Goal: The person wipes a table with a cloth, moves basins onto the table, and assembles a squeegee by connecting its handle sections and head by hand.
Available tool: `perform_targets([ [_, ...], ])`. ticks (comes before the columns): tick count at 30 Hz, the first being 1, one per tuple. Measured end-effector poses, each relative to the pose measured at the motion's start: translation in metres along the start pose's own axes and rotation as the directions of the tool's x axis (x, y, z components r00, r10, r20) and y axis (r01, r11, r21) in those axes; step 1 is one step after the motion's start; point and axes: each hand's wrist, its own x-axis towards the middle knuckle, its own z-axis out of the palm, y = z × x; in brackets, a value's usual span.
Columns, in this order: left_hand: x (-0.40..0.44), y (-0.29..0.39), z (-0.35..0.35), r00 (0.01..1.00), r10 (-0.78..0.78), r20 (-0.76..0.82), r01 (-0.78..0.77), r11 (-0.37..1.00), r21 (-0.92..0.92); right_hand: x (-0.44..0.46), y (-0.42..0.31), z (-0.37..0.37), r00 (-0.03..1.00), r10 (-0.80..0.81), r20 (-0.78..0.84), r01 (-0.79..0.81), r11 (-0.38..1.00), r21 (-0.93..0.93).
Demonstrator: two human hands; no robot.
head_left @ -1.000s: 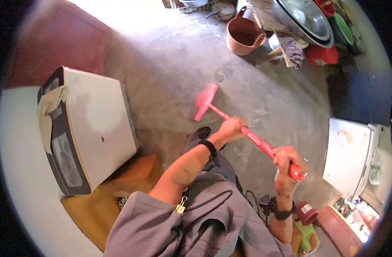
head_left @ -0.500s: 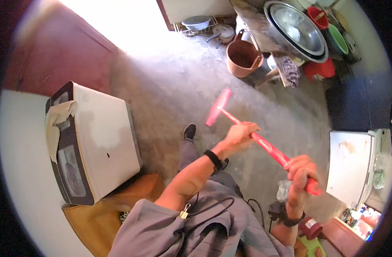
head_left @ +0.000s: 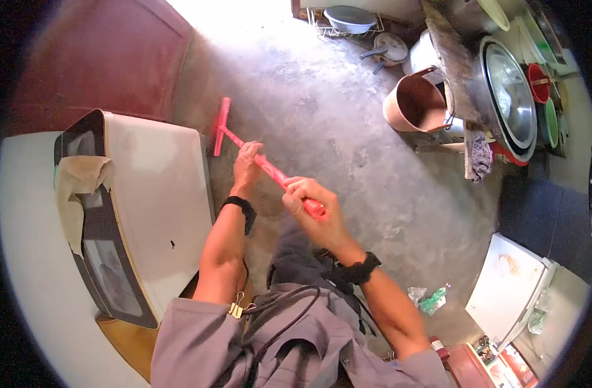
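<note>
A red push broom [head_left: 270, 169] slants across the middle of the view, its crosswise head [head_left: 220, 127] at the floor near the white cabinet's far corner. Whether the head carries bristles or a rubber blade is hard to make out. My left hand [head_left: 247, 164] is wrapped round the handle a short way behind the head. Higher up, close to the handle's end, my right hand [head_left: 314, 202] grips it, and the red tip shows past the fingers. Both wrists wear black bands.
On my left stands a white cabinet [head_left: 160, 200] with a cloth [head_left: 83, 184] over its edge. A brown bucket [head_left: 406, 107], wooden bench [head_left: 452, 71] and large metal basin [head_left: 509, 97] are at the right. Plastic bags [head_left: 432, 299] lie near a white fridge [head_left: 506, 284].
The broom has swung left, its head going from mid-floor to beside the white cabinet. Both hands moved left with it, still gripping the handle. My view has turned somewhat.
</note>
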Motion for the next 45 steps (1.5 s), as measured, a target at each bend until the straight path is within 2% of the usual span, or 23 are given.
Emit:
perform_targets([
  [2,0.005,0.005,0.010,0.997,0.016,0.071,-0.010,0.995,-0.094,0.012,-0.018,-0.003,0.989,0.071,-0.133,-0.085,0.992,-0.099],
  [3,0.006,0.019,0.022,0.996,0.048,0.073,-0.041,0.995,-0.092,0.012,-0.031,-0.010,0.984,0.025,-0.174,-0.053,0.987,-0.154],
  [4,0.006,0.038,0.028,0.993,0.104,0.062,-0.087,0.969,-0.229,0.007,-0.045,-0.018,0.978,-0.024,-0.205,-0.020,0.978,-0.207],
  [5,0.003,0.069,0.031,0.993,0.050,0.103,-0.032,0.985,-0.171,0.003,-0.064,-0.026,0.978,-0.065,-0.199,0.003,0.954,-0.299],
  [6,0.004,0.106,0.020,0.986,0.045,0.163,-0.006,0.973,-0.229,0.001,-0.083,-0.032,0.975,-0.111,-0.194,0.029,0.923,-0.385],
  [8,0.001,0.153,0.030,0.964,0.005,0.266,0.056,0.974,-0.218,0.003,-0.111,-0.039,0.959,-0.202,-0.197,0.119,0.923,-0.366],
  [9,0.005,0.179,0.031,0.909,-0.053,0.413,0.175,0.948,-0.265,0.004,-0.123,-0.042,0.935,-0.287,-0.207,0.203,0.914,-0.352],
  [12,0.007,0.230,0.045,0.812,0.183,0.555,0.087,0.901,-0.425,0.001,-0.146,-0.045,0.918,-0.250,-0.307,0.171,0.950,-0.262],
  [13,0.008,0.238,0.056,0.750,0.263,0.607,0.152,0.824,-0.545,0.002,-0.148,-0.047,0.911,-0.267,-0.315,0.187,0.947,-0.263],
  [15,0.011,0.275,0.047,0.685,0.282,0.672,0.150,0.848,-0.508,-0.001,-0.153,-0.057,0.917,-0.292,-0.273,0.153,0.888,-0.435],
  [16,0.003,0.286,0.053,0.683,0.299,0.666,0.127,0.849,-0.512,-0.008,-0.161,-0.063,0.928,-0.282,-0.244,0.113,0.837,-0.536],
  [17,-0.005,0.292,0.059,0.679,0.367,0.636,0.196,0.745,-0.638,-0.015,-0.168,-0.069,0.919,-0.306,-0.248,0.132,0.833,-0.537],
  [19,0.011,0.314,0.037,0.733,0.538,0.416,-0.080,0.676,-0.732,-0.026,-0.177,-0.086,0.897,-0.389,-0.208,0.226,0.809,-0.542],
  [21,0.019,0.318,0.040,0.737,0.562,0.376,-0.192,0.707,-0.681,-0.030,-0.178,-0.097,0.866,-0.428,-0.260,0.261,0.829,-0.495],
  [23,0.037,0.310,0.041,0.724,0.605,0.331,-0.280,0.696,-0.661,-0.033,-0.189,-0.100,0.841,-0.367,-0.398,0.248,0.914,-0.320],
  [25,0.054,0.298,0.033,0.774,0.541,0.329,-0.353,0.800,-0.485,-0.027,-0.182,-0.105,0.832,-0.391,-0.394,0.294,0.912,-0.284],
  [31,0.133,0.203,0.011,0.865,0.340,0.369,-0.281,0.937,-0.205,0.032,-0.136,-0.096,0.920,-0.370,-0.128,0.326,0.904,-0.276],
  [33,0.163,0.167,-0.001,0.867,0.282,0.410,-0.265,0.959,-0.100,0.063,-0.113,-0.083,0.931,-0.352,-0.093,0.318,0.911,-0.262],
  [38,0.247,0.068,-0.008,0.909,0.295,0.294,-0.310,0.951,0.005,0.154,-0.058,-0.058,0.959,-0.279,-0.042,0.260,0.932,-0.253],
  [40,0.291,0.034,-0.007,0.925,0.219,0.311,-0.270,0.953,0.134,0.205,-0.036,-0.045,0.967,-0.252,-0.034,0.234,0.936,-0.264],
  [41,0.310,0.013,-0.003,0.946,0.236,0.222,-0.248,0.969,0.026,0.235,-0.028,-0.042,0.960,-0.278,-0.018,0.262,0.922,-0.287],
  [43,0.345,-0.035,0.018,0.963,0.187,0.195,-0.185,0.982,-0.028,0.295,-0.023,-0.033,0.962,-0.273,0.016,0.263,0.905,-0.335],
  [45,0.366,-0.029,0.020,0.984,0.084,0.157,-0.062,0.988,-0.140,0.327,-0.029,-0.031,0.965,-0.262,0.031,0.255,0.894,-0.370],
])
